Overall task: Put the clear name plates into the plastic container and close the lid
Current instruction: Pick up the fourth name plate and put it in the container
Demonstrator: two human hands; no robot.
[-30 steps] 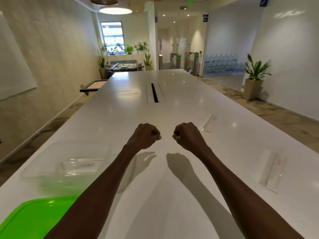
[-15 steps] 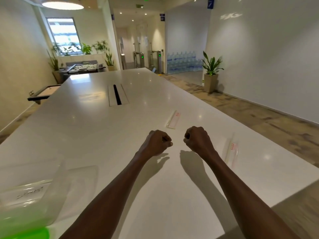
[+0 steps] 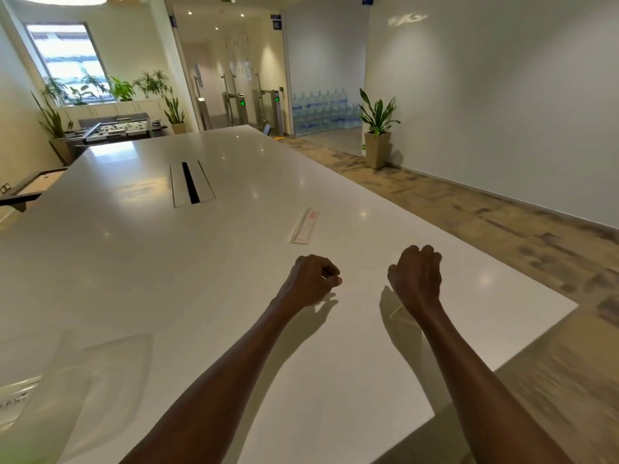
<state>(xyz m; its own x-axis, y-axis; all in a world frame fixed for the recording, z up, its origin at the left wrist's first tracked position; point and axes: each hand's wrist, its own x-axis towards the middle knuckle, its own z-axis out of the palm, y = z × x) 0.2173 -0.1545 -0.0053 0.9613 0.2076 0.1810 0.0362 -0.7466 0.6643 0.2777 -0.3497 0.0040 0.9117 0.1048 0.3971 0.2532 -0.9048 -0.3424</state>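
A clear name plate (image 3: pixel 304 226) with a small red mark lies flat on the white table (image 3: pixel 167 279), just beyond my hands. A faint edge of a second clear name plate (image 3: pixel 397 311) shows under my right wrist; the rest of it is hidden. My left hand (image 3: pixel 310 281) and my right hand (image 3: pixel 415 276) hover side by side as fists, and I see nothing held in either. The clear plastic container (image 3: pixel 110 360) sits at the lower left, partly out of frame.
A cable slot (image 3: pixel 190 187) is set into the table's middle. The table's right edge and near corner (image 3: pixel 569 308) lie close to my right hand, with carpeted floor beyond. A potted plant (image 3: pixel 377 135) stands by the far wall.
My view has swung to the right, so the container and green lid slid off to the left. My right fist now covers the nearer name plate. Both hands stay clenched.
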